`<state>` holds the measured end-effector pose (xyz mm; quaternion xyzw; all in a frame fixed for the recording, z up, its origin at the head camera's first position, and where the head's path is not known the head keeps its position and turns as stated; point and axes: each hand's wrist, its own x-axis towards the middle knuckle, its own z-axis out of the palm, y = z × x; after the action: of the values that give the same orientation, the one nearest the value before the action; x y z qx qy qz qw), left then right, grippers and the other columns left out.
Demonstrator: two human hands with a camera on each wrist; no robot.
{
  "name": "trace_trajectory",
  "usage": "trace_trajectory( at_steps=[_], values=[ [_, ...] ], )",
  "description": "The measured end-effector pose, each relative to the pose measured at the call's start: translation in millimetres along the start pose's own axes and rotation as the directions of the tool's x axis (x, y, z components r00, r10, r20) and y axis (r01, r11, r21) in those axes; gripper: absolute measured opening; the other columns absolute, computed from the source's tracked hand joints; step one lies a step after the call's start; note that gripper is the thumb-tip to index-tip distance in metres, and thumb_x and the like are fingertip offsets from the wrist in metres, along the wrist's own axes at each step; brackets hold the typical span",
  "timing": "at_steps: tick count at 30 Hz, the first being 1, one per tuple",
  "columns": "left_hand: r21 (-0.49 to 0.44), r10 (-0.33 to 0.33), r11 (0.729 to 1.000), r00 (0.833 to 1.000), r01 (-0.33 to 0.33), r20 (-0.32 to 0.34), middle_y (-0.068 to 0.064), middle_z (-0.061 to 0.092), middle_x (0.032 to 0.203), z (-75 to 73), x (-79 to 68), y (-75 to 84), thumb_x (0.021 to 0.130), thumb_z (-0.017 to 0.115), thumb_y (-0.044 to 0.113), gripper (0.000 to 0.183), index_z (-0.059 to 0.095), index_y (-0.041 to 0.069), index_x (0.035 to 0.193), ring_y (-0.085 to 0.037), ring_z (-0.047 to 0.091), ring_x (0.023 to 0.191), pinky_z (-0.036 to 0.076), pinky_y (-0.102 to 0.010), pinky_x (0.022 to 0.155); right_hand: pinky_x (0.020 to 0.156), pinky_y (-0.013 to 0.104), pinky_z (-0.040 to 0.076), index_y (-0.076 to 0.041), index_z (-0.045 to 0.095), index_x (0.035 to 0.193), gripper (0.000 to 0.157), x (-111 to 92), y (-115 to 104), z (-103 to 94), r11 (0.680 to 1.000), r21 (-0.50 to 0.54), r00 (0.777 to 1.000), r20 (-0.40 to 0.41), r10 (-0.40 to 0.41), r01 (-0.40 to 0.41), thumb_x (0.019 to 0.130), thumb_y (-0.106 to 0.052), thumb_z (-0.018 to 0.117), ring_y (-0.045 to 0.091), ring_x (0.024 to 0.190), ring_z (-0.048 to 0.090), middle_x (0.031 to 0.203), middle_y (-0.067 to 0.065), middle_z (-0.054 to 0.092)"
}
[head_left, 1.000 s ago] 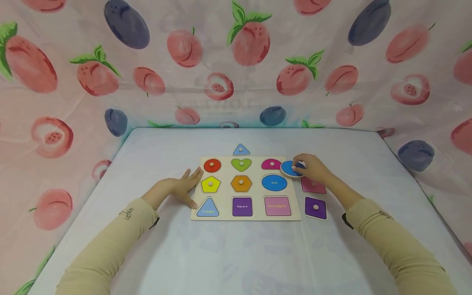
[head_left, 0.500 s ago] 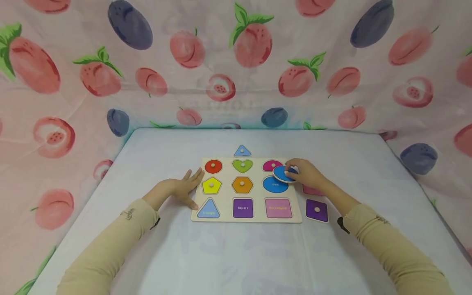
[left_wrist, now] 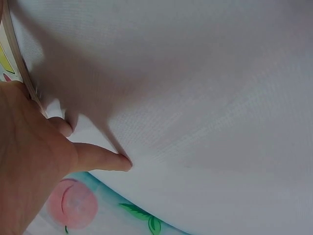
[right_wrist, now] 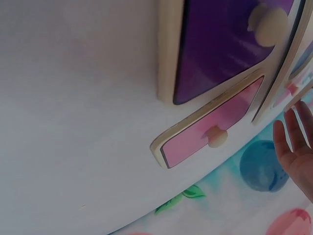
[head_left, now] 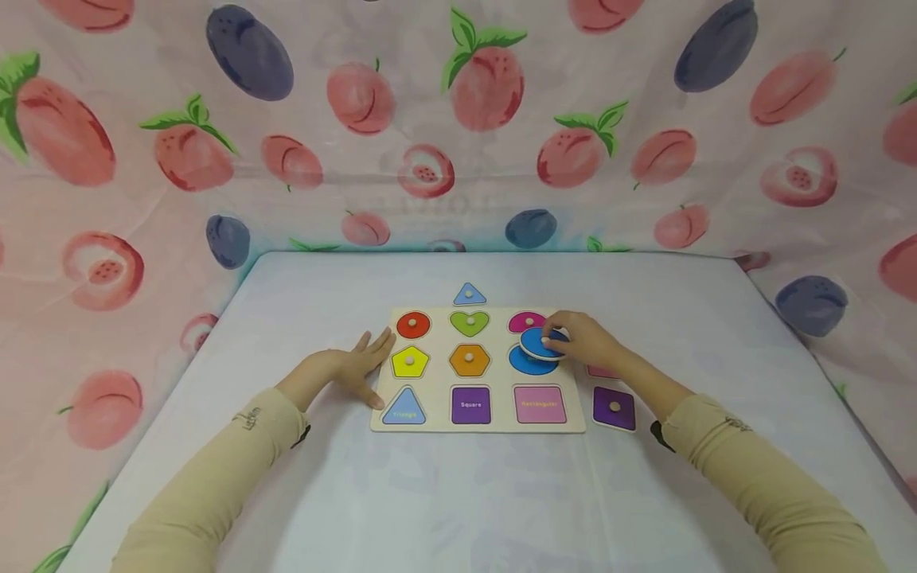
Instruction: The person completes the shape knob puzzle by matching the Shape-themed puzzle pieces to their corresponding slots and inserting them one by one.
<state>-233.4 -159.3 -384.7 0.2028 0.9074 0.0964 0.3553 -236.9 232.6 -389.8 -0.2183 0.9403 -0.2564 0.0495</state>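
Observation:
A wooden shape puzzle board (head_left: 433, 383) lies on the table, with its recesses labelled and several knobbed pieces seated in the upper rows. My right hand (head_left: 589, 341) pinches the knob of a blue oval piece (head_left: 534, 341), held slightly tilted over the blue oval recess (head_left: 532, 366) and covering part of it. At the board's left edge rests my left hand (head_left: 356, 371), fingers spread. The left wrist view has this hand (left_wrist: 36, 156) beside the board edge. Triangle (head_left: 403, 409), square (head_left: 470, 411) and rectangle (head_left: 540, 411) recesses show their printed bottoms.
Right of the board lie a purple square piece (head_left: 607, 398) and a pink rectangle piece (right_wrist: 208, 129), the latter partly hidden by the right arm in the head view. A blue triangle piece (head_left: 469, 298) lies behind the board. Fruit-patterned cloth (head_left: 494, 175) hangs around the table.
My right hand has carried the blue oval piece leftward from the board's right edge to over the oval recess. The left hand has stayed at the left edge.

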Motion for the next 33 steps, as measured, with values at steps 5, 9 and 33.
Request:
trace_trajectory(
  at_steps=[5,9,33],
  values=[
    [-0.003,-0.005,1.0,1.0,0.005,-0.009,-0.011,-0.021,0.157,0.3,0.5,-1.8,0.073,0.076,0.046,0.123,-0.011,0.008,0.15,-0.04,-0.02,0.142,0.005,-0.075,0.104,0.096,0.048,0.047,-0.005,0.064,0.09,0.008,1.7,-0.5,3.3,1.0,-0.013,1.0,0.006,-0.027,0.027,0.088,-0.013,0.065,0.03,0.101,0.059,0.102,0.014,0.066],
    [-0.004,-0.004,1.0,1.0,0.004,-0.011,-0.011,-0.021,0.157,0.7,1.5,-2.5,0.073,0.076,0.046,0.123,-0.011,0.009,0.15,-0.04,-0.02,0.142,0.005,-0.075,0.104,0.095,0.049,0.047,-0.004,0.064,0.091,0.008,0.9,-1.7,4.5,0.999,-0.016,0.999,0.017,-0.049,0.049,0.088,-0.011,0.065,0.03,0.099,0.059,0.099,0.013,0.066],
    [0.012,-0.025,1.0,1.0,0.025,-0.01,-0.01,-0.022,0.157,0.2,1.6,-1.5,0.072,0.076,0.048,0.123,-0.011,0.011,0.151,-0.038,-0.02,0.143,0.003,-0.081,0.097,0.093,0.046,0.047,-0.006,0.063,0.086,0.006,7.7,-9.4,14.0,0.996,-0.045,0.994,0.089,-0.068,0.073,0.087,-0.011,0.066,0.024,0.088,0.055,0.092,0.007,0.066]
  ],
)
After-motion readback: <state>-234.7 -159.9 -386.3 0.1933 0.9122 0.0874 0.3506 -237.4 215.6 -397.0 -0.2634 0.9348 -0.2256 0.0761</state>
